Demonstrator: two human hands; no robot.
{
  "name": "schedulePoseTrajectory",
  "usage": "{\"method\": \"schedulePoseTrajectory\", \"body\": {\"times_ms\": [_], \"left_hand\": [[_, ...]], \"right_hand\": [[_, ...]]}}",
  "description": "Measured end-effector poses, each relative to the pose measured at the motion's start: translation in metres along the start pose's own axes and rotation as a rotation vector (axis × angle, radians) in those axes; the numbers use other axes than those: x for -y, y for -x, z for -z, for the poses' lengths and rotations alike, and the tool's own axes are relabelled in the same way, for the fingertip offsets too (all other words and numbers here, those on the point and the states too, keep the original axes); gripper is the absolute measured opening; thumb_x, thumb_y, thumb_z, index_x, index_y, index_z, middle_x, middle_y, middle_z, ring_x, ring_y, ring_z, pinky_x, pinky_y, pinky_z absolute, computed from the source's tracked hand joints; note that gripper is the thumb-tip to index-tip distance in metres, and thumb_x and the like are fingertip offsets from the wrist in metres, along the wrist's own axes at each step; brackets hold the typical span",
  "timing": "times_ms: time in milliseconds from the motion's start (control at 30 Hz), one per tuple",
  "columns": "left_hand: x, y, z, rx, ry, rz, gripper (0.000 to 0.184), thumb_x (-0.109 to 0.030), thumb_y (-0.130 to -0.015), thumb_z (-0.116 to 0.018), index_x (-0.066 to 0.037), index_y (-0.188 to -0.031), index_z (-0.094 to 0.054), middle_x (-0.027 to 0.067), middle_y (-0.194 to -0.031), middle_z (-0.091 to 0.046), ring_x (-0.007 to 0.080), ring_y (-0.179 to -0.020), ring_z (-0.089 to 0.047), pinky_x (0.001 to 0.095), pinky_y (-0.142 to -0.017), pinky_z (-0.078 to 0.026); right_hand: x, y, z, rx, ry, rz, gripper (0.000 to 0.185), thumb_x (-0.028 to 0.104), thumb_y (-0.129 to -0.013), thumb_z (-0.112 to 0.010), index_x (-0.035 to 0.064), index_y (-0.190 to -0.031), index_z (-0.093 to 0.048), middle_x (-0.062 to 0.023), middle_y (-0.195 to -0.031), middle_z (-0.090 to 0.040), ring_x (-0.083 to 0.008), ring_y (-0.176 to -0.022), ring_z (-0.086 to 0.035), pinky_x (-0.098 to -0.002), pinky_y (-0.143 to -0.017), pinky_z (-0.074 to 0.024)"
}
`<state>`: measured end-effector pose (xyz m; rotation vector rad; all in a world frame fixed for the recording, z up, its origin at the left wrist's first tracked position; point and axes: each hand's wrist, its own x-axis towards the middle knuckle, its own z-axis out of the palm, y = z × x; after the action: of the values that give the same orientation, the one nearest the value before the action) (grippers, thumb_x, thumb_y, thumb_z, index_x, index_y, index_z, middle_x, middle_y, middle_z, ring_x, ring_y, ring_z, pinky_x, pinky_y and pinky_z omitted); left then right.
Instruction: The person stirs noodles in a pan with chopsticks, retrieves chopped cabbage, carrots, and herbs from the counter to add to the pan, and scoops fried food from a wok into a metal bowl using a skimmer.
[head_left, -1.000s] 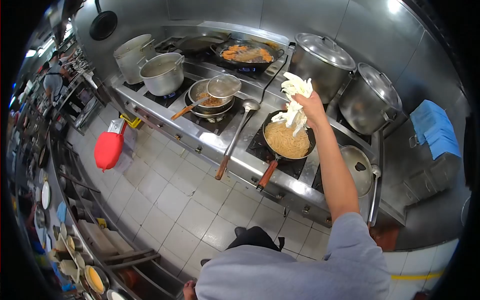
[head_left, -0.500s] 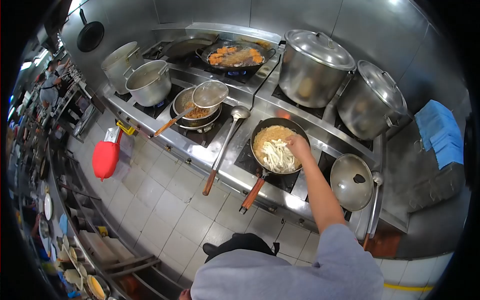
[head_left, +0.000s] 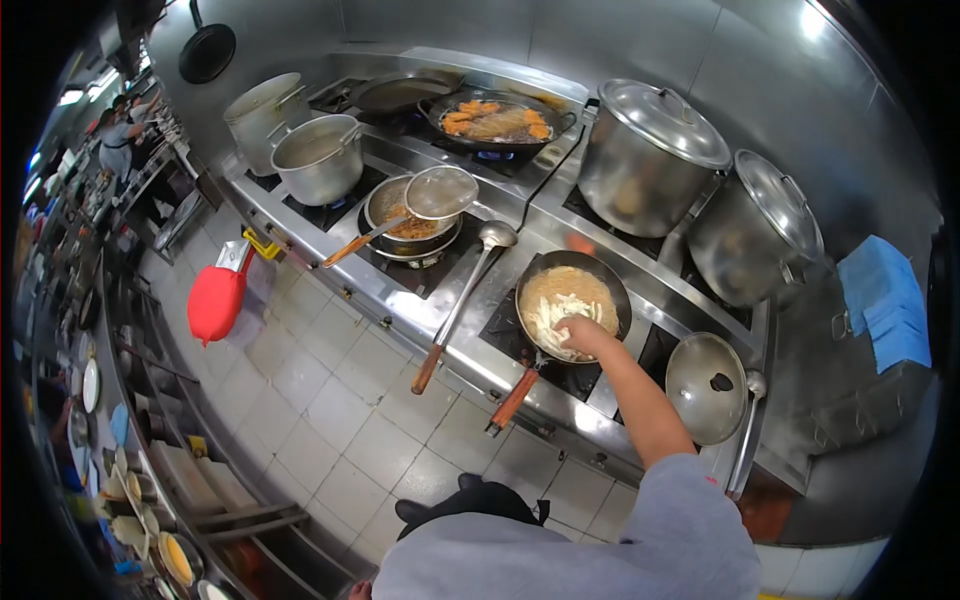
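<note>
My right hand is down in a dark frying pan on the stove, its fingers closed on some of the pale white strips. These strips lie heaped over a tan, bubbling layer of food, on the near side of the pan. I cannot make out what kind of food the strips are. The pan's wooden handle points towards me over the stove's front edge. Of my left hand, only a sliver shows at the bottom edge, with the fingers mostly hidden.
A long ladle and a strainer over another pan lie to the left. Behind, orange pieces fry in a wok over a flame. Two lidded stockpots stand at the back right. A domed lid rests right of my arm.
My right hand has moved down towards the near side of the pan, into the white strips. The whole view has shifted slightly.
</note>
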<state>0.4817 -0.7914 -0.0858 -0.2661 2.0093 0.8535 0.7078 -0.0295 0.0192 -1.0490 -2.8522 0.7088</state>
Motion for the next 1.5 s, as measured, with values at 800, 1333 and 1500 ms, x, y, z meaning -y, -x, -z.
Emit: {"method": "schedulePoseTrajectory", "body": {"times_ms": [800,1333,1500], "left_hand": [[0.192,-0.016,0.114,0.010,0.212,0.029,0.026,-0.029,-0.087,-0.058,-0.011,-0.106,-0.061,0.0011,-0.082,-0.061,0.0139,-0.063,-0.054,0.0279,-0.051,-0.045],[0.371,0.045,0.074,-0.500,1.114,0.159,0.024,-0.027,-0.086,-0.060,-0.013,-0.105,-0.059,0.0014,-0.081,-0.060,0.0134,-0.061,-0.053,0.0283,-0.050,-0.044],[0.375,0.095,0.003,-0.685,1.341,0.332,0.026,-0.029,-0.086,-0.061,-0.011,-0.105,-0.058,0.0046,-0.087,-0.063,0.0171,-0.063,-0.058,0.0311,-0.051,-0.048]], "right_hand": [[0.476,-0.024,0.022,-0.375,-0.861,0.206,0.016,0.010,-0.084,-0.061,0.0088,-0.099,-0.066,-0.0005,-0.078,-0.061,-0.0087,-0.071,-0.054,-0.0231,-0.063,-0.0441],[1.001,0.172,-0.250,1.034,-0.562,1.044,0.019,0.017,-0.091,-0.056,0.0020,-0.101,-0.062,-0.0030,-0.087,-0.064,-0.0098,-0.077,-0.057,-0.0255,-0.071,-0.0469],[1.123,0.258,-0.319,0.974,-0.484,1.618,0.026,0.016,-0.091,-0.054,0.0020,-0.113,-0.059,-0.0077,-0.103,-0.064,-0.0150,-0.093,-0.060,-0.0268,-0.082,-0.0466]]}}
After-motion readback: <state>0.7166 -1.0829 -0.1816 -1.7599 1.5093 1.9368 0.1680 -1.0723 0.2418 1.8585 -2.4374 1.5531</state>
